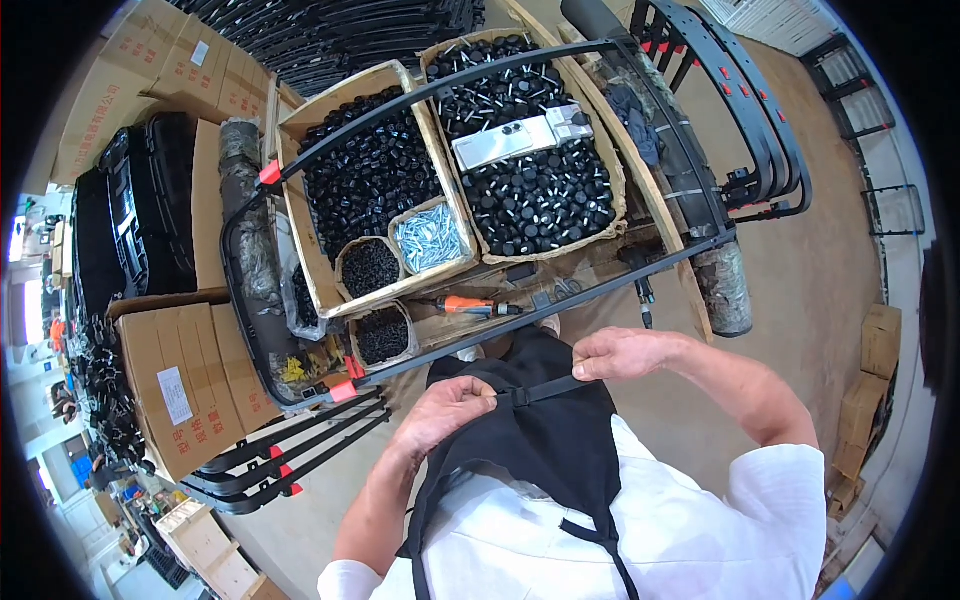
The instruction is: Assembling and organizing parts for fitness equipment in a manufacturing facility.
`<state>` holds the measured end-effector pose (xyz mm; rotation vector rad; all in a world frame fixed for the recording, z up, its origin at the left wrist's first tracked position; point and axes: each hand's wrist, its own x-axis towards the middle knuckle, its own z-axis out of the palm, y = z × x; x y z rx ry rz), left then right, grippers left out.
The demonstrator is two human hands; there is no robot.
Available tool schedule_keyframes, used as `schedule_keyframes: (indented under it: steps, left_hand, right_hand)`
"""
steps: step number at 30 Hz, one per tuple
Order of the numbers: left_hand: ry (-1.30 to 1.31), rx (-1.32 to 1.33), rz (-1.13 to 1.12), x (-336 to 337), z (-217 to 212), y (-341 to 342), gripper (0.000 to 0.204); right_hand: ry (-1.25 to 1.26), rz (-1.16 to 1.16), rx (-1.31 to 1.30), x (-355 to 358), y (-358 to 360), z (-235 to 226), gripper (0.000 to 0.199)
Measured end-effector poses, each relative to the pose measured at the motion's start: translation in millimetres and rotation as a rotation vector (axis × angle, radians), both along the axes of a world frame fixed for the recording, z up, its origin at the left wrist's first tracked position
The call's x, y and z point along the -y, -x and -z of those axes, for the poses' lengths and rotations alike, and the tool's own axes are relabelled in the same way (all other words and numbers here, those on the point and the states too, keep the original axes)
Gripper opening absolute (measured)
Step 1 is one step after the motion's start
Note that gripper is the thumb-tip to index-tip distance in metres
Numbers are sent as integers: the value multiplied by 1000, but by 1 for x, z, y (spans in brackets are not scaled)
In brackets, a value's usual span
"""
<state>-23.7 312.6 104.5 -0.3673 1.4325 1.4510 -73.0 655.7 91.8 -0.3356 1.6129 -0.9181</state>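
Just off the near edge of the table point(428, 328), left hand point(450, 408) and right hand point(628, 354) each pinch a black strap point(552, 388), drawn between their grips before the apron point(565, 440). A black frame point(600, 291) crosses the table; tan floor point(800, 300) spreads rightward; far-left clutter point(60, 450) looks too blurred to name.

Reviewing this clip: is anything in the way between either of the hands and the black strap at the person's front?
Nothing visible is. The left hand and right hand both pinch the black strap, on either side of its buckle. The black apron lies beneath, not between.
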Motion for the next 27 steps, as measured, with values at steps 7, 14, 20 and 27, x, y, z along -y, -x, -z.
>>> schedule_keyframes:
  steps: [7,14,20,27]
  left_hand:
    - [100,-87,60,3,1,-6,21]
    - [320,-623,200,44,28,-11,32]
    - [217,-346,-150,34,84,-49,25]
    - [359,-409,-187,8,92,-63,23]
  right_hand:
    - [96,191,110,-6,-24,32,37]
    - [-92,242,25,-16,-53,55,29]
    - [-291,298,-181,-28,-63,53,32]
    - [-186,247,-298,-34,-50,41,30]
